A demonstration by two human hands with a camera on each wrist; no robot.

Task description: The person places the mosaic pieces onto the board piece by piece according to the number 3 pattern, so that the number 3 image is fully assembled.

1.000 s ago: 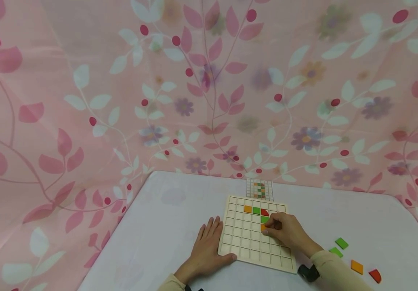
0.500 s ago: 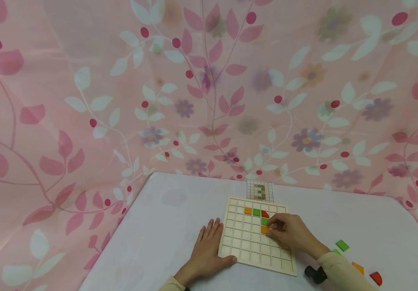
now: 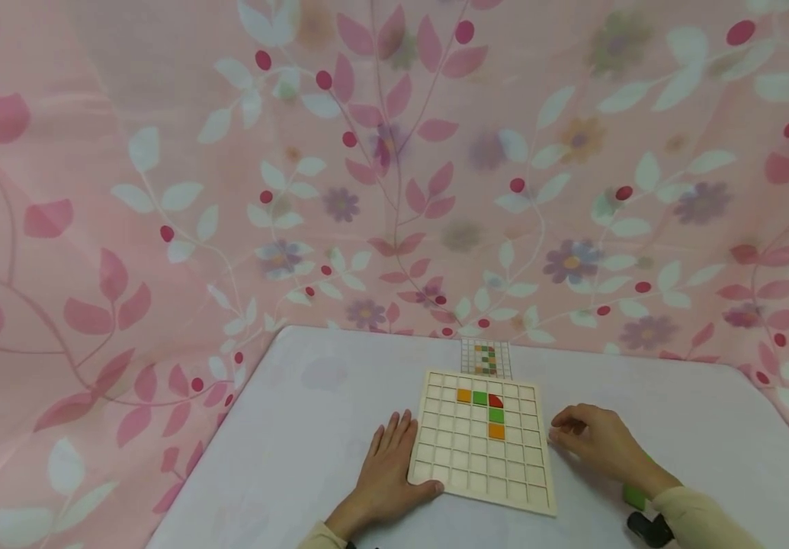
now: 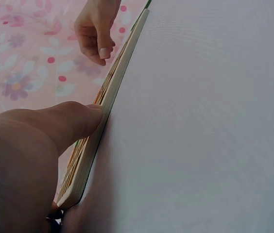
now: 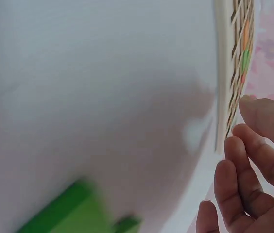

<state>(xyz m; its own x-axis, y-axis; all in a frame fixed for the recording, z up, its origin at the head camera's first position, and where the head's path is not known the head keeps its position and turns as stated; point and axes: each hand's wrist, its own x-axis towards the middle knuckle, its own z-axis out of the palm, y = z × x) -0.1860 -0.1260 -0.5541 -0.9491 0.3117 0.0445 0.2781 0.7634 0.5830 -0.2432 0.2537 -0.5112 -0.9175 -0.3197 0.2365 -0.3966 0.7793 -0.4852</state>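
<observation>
A wooden grid board (image 3: 459,457) lies on the table. Its upper part bears a row of an orange tile (image 3: 464,396), a green tile (image 3: 479,398) and a red rounded tile (image 3: 495,400). Below the red one sit another green tile (image 3: 496,415) and another orange tile (image 3: 496,431). My left hand (image 3: 387,473) rests flat along the board's left side, thumb on its near corner; the left wrist view shows the thumb (image 4: 78,121) on the edge. Just right of the board, my right hand (image 3: 596,438) hovers with loosely bent fingers and nothing between them.
A card with a printed coloured grid (image 3: 485,358) lies behind the board. A loose green tile (image 3: 634,497) shows below my right forearm, which hides other loose tiles. Blurred green pieces (image 5: 74,208) appear low in the right wrist view. A floral curtain (image 3: 394,191) hangs behind the table.
My right hand has left the lower orange tile, which stays in its square, and moved right past the board's edge. My left hand has stayed in place.
</observation>
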